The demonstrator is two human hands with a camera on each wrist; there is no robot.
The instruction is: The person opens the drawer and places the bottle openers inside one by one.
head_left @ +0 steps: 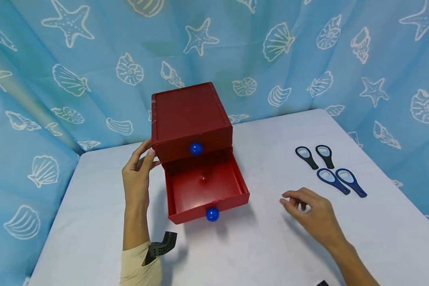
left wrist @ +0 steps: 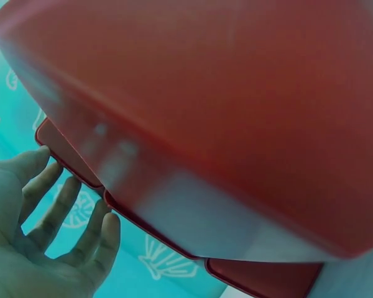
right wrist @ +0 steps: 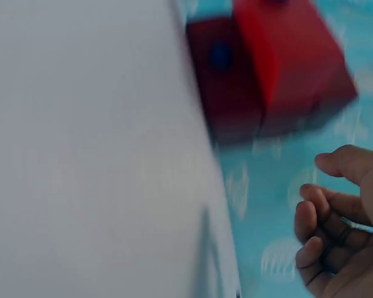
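Note:
A dark red two-drawer box [head_left: 191,113] stands on the table, its blue-knobbed lower drawer [head_left: 201,186] pulled out and its upper drawer front [head_left: 214,140] closed. My left hand [head_left: 137,171] rests against the box's left side, thumb near the front corner. In the left wrist view, the fingers [left wrist: 68,198] spread along the box edge, and the pulled-out drawer [left wrist: 236,124] fills most of the picture. My right hand [head_left: 312,212] hovers over the table right of the drawer, fingers loosely bent around nothing. Beyond it lie two black magnifying glasses [head_left: 329,158] and two blue magnifying glasses [head_left: 352,182].
A white table [head_left: 93,222] carries everything. A blue curtain [head_left: 236,51] with white shell and starfish prints hangs behind and beside it. A black wrist device [head_left: 162,246] sits on the left forearm, over a beige sleeve [head_left: 139,266].

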